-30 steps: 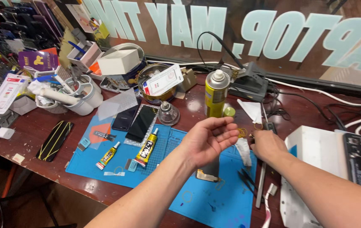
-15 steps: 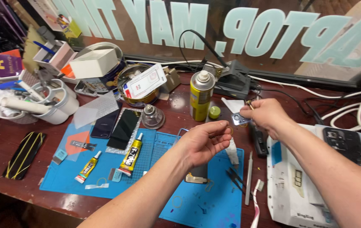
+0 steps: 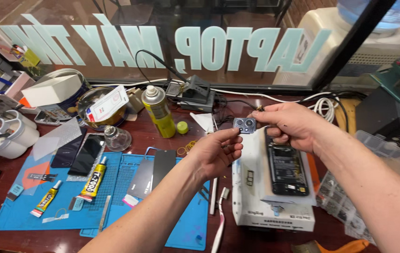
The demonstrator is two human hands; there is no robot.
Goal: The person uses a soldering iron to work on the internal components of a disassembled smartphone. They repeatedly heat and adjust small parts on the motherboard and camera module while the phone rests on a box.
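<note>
Both hands hold a small grey camera-lens bezel (image 3: 244, 125) in the air above the workbench. The right hand (image 3: 289, 126) pinches its right edge between thumb and fingers; the left hand (image 3: 216, 152) touches its lower left corner with narrowly closed fingertips. Directly below lies an opened smartphone (image 3: 285, 168) on a white box (image 3: 256, 208), beside the blue repair mat (image 3: 129, 197) and a yellow spray can (image 3: 158, 111).

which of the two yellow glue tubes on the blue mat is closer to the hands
The larger yellow glue tube, lying beside the dark phone screen; the smaller yellow tube lies farther left, toward the blue mat's outer edge.
</note>
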